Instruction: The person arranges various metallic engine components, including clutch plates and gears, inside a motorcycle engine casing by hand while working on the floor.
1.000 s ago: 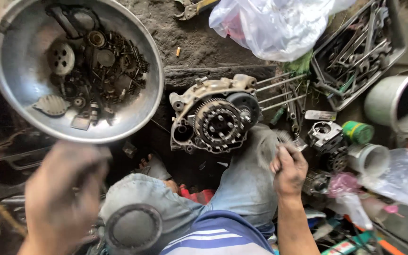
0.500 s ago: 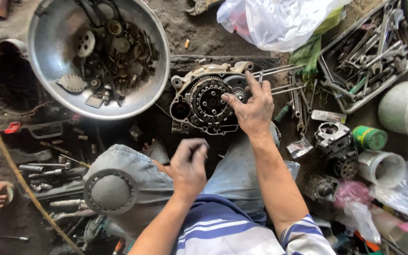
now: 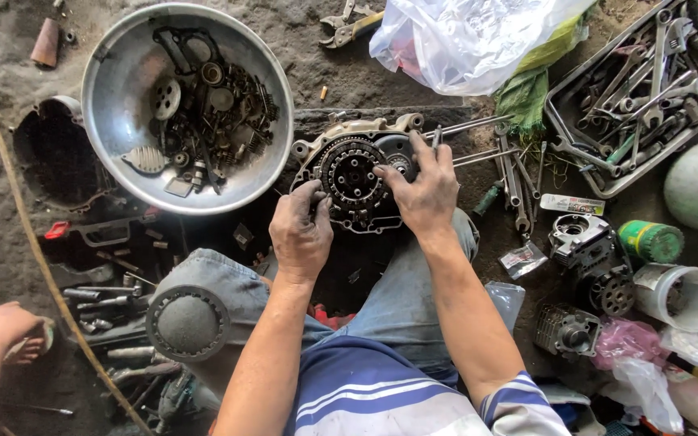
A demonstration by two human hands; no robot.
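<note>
A: Largest first?
B: Round dented metal basin [image 3: 111,97], dull grey, filled with greasy gears, springs and a gasket; it sits just left of the engine case [image 3: 317,149]. A wire tray of wrenches [image 3: 559,129] is seen at upper right, a crumpled clear plastic bag [image 3: 462,36] above.

A: Where is the work piece?
B: The cast aluminium engine case is laid on the dirt floor between the knees, with the toothed round clutch assembly [image 3: 353,173] seated in it, oily and dark.

A: Hands?
B: The right hand [image 3: 422,190] is spread flat over the case's right side, fingers pressed on it, nothing gripped. The left hand [image 3: 300,230] is curled at the clutch's lower left edge; a small part seems pinched, but that cannot be told.

A: Step?
B: Clutch fitting or removal is judged in hand. A steady case and a careful fingertip grip are called for next.
</note>
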